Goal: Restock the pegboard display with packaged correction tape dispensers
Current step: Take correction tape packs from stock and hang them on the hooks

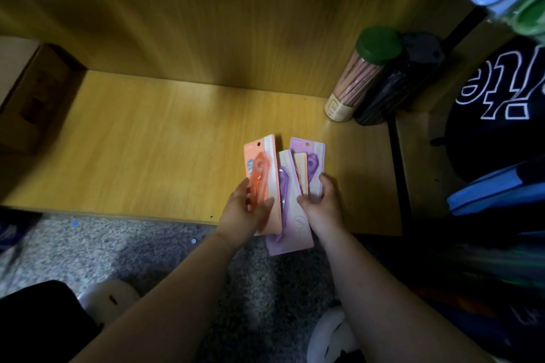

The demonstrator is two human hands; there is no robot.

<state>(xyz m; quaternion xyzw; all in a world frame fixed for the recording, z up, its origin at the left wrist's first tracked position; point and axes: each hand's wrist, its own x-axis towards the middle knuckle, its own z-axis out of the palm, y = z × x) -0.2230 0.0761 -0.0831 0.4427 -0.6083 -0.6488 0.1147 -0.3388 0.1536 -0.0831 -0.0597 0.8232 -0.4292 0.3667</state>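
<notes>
Mid-frame over the low wooden shelf (165, 138), left hand (243, 212) pinches the orange pack (257, 169) while right hand (323, 203) curls around fanned purple packs (290, 233), likely sorting by colour before hanging; pegboard not visible.

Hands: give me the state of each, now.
Left hand: gripping the orange pack.
Right hand: gripping the purple packs.
</notes>
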